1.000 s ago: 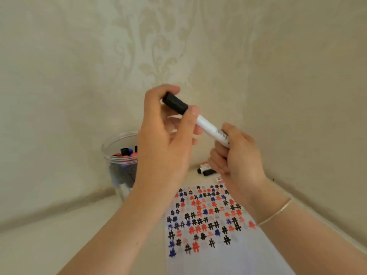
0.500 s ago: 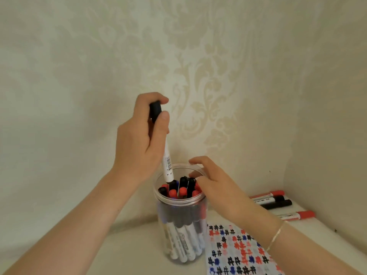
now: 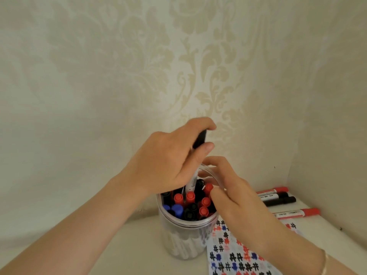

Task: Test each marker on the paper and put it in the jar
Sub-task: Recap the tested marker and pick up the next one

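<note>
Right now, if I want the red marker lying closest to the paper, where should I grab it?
Probably pinch the red-capped marker around its white barrel, coming down from above. It lies flat on the white table, apart from the three markers behind it, with bare surface on both long sides, so fingers could close across it.

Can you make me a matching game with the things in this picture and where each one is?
Things:
1. black-capped marker
2. jar
3. paper
4. loose markers

Places:
A. lying flat on the table, to the right of the jar, covered in red, blue and black marks
B. lying by the wall in the far right corner
C. gripped in the left hand, going down into the jar
D. standing on the table, full of red, blue and black caps

Pairs: 1-C, 2-D, 3-A, 4-B
</note>
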Motion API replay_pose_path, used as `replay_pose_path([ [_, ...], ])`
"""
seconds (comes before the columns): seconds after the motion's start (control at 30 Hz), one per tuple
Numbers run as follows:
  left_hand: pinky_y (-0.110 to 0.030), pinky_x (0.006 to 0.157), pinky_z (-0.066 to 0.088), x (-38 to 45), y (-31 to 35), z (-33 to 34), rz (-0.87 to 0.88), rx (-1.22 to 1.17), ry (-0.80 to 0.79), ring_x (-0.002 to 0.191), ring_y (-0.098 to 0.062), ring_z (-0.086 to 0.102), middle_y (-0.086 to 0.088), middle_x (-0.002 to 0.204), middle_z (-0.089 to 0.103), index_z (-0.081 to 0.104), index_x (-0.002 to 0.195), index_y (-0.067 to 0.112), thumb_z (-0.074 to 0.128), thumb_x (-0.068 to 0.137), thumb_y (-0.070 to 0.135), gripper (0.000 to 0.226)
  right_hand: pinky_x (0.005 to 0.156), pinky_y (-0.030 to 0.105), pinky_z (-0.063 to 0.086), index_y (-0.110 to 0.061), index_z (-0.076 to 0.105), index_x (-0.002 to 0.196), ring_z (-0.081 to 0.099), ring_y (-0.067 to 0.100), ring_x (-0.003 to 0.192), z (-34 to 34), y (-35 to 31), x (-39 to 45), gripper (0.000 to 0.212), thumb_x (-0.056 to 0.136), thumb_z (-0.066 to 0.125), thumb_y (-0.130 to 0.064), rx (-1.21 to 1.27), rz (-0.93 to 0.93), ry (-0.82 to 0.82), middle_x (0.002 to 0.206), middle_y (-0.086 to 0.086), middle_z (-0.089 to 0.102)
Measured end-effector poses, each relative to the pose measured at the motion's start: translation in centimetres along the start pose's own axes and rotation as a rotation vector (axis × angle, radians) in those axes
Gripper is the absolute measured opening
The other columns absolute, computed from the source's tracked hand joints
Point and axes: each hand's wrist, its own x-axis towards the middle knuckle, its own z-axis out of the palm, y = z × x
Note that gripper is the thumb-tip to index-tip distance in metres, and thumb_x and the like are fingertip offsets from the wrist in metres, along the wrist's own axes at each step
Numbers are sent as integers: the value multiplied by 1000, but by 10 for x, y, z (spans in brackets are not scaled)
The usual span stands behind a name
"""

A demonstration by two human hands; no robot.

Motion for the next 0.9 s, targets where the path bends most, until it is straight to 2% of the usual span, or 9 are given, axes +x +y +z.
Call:
replay_pose_path([
  [0.07, -21, 37, 37, 3, 0, 1, 111, 117, -102, 43, -6, 41, 18, 66, 46, 54, 110, 13, 42, 97, 30, 25, 88, 53, 49, -39, 39, 121, 60, 30, 103, 0, -2, 0, 43, 87, 32, -15, 15, -6, -13, 111, 7, 65],
  [0.17, -24, 40, 40, 3, -7, 1, 188, 162, -181, 49, -12, 51, 4, 79, 60, 70, 96, 13, 45, 96, 28, 30, 85, 57, 47, -36, 42, 118, 57, 40, 101, -1, -3, 1, 42, 90, 34, -6, 37, 13, -6, 107, 14, 64],
  [0.27, -28, 55, 51, 4, -5, -7, -4, 63, -326, 60, -7, 61, 11, 88, 62, 70, 103, 26, 46, 94, 39, 29, 84, 52, 49, -40, 40, 117, 59, 37, 98, -3, 1, 4, 44, 91, 36, -4, 52, 63, 49, 105, 13, 66],
  [0.37, -29, 69, 51, 10, 1, -10, -311, 90, -598, 73, -3, 61, 13, 90, 65, 49, 98, 41, 57, 88, 43, 13, 76, 41, 52, -36, 37, 113, 63, 33, 89, -5, 8, 9, 39, 92, 38, -3, 82, 113, 112, 102, 4, 66],
  [0.57, -25, 49, 34, 24, -2, 10, -455, 402, -902, 62, -18, 51, 3, 57, 46, 48, 57, 21, 63, 85, 28, 33, 53, 21, 43, -25, 36, 113, 57, 18, 68, 3, 10, 24, 28, 93, 38, -6, 56, 137, 158, 94, 9, 65],
  [0.67, -27, 51, 34, 30, -5, 18, -516, 444, -985, 57, -17, 46, 2, 57, 41, 37, 56, 21, 54, 89, 21, 36, 47, 18, 40, -22, 40, 112, 52, 11, 57, 5, 13, 33, 15, 97, 38, -18, 59, 166, 136, 80, 8, 64],
  [0.73, -26, 48, 33, 34, -8, 23, -565, 438, -1017, 54, -13, 44, 1, 58, 44, 40, 58, 20, 51, 90, 20, 34, 54, 15, 45, -23, 43, 111, 57, 7, 61, 3, 19, 36, 18, 98, 42, -35, 83, 168, 108, 83, 3, 67],
  [0.8, -28, 51, 37, 39, -10, 24, -592, 425, -965, 55, -15, 48, -1, 59, 49, 48, 60, 16, 50, 90, 21, 30, 77, 23, 53, -25, 50, 109, 65, 8, 80, -8, 36, 34, 32, 93, 42, -52, 109, 194, 132, 94, 1, 68],
  [0.9, -32, 64, 49, 41, -3, 26, -526, 417, -691, 68, -22, 60, -2, 73, 62, 66, 82, 19, 45, 93, 31, 26, 82, 39, 51, -20, 51, 110, 62, 23, 91, -38, 79, 19, 16, 98, 44, -27, -283, 305, 174, 102, 5, 64],
])
